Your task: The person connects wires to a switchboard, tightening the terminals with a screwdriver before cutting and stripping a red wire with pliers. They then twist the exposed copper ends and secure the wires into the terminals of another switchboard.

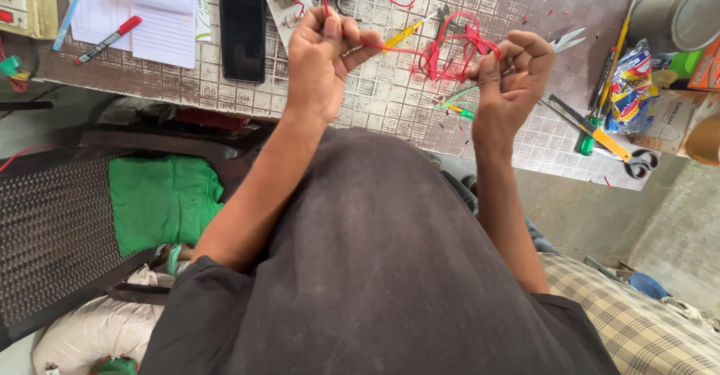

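Head-camera view: across the upper part of the frame a worn, tile-patterned table (375,97) was seen, and a black phone (242,30) was laid flat at its upper left. Near upper centre the left hand (319,64) was closed around a stretch of red wire (450,49), drawn taut toward the right hand (514,75), whose fingers were pinched shut on the tangled bundle just above the table. A wire being straightened or untangled was judged to be the step in hand (the loops were not yet freed). Next, steady tension and a careful teasing apart of the loops would be called for.
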